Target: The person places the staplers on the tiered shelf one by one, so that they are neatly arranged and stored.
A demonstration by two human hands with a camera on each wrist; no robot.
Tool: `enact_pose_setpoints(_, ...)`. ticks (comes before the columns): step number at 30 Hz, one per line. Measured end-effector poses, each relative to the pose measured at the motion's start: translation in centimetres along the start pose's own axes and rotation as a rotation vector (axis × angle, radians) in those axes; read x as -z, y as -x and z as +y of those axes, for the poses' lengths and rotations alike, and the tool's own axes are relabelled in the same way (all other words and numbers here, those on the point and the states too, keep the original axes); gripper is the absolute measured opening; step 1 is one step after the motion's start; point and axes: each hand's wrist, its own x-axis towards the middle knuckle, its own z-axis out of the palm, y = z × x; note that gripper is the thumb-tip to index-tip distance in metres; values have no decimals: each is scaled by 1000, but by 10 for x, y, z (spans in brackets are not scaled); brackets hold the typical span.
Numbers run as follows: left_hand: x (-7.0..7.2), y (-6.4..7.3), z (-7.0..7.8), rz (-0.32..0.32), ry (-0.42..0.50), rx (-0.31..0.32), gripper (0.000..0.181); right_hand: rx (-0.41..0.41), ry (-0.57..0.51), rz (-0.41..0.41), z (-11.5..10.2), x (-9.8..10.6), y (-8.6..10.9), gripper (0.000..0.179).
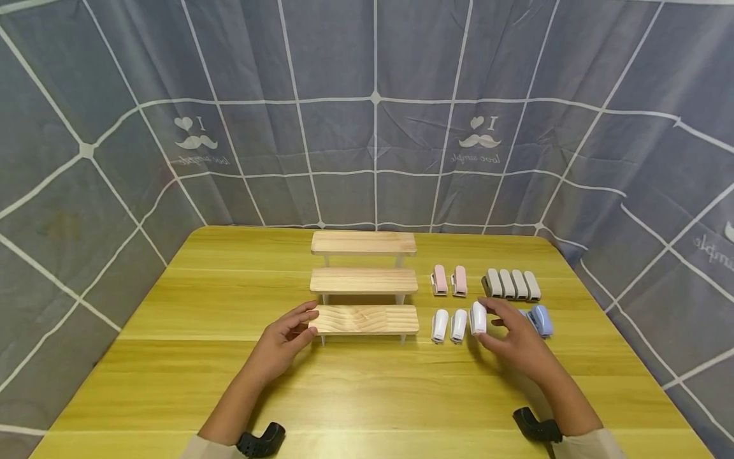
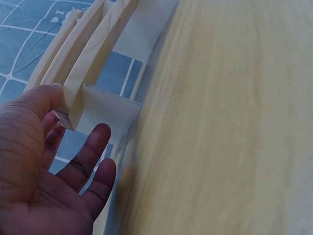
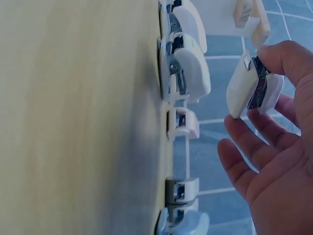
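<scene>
A three-step wooden display stand (image 1: pixel 367 319) with pale supports stands on the table. My left hand (image 1: pixel 282 341) holds the left end of its lowest board; in the left wrist view the thumb lies against the board end and the other fingers are spread. My right hand (image 1: pixel 516 338) pinches a small white stapler (image 3: pixel 242 85) between thumb and fingers, with its metal middle showing. In the head view this stapler is right of two other white staplers (image 1: pixel 439 326), which stand beside the lowest step. Blue staplers (image 1: pixel 540 320) are partly hidden behind the right hand.
Two pink staplers (image 1: pixel 439 280) stand right of the middle step. Farther right is a row of several grey staplers (image 1: pixel 504 284). The yellow wooden table (image 1: pixel 367 395) ends at a grey curtain (image 1: pixel 344 140) with white lines at the back and sides.
</scene>
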Motion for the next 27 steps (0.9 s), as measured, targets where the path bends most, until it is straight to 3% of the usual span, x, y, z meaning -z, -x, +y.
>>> enact_pose_setpoints(16, 1, 1, -1, -1, -2, -1, 39, 75, -22, -9, -29, 4, -17, 64)
enact_pose_setpoints(27, 0, 0, -1, -2, -4, -7, 40, 135, -101, -54, -50, -3, -40, 66)
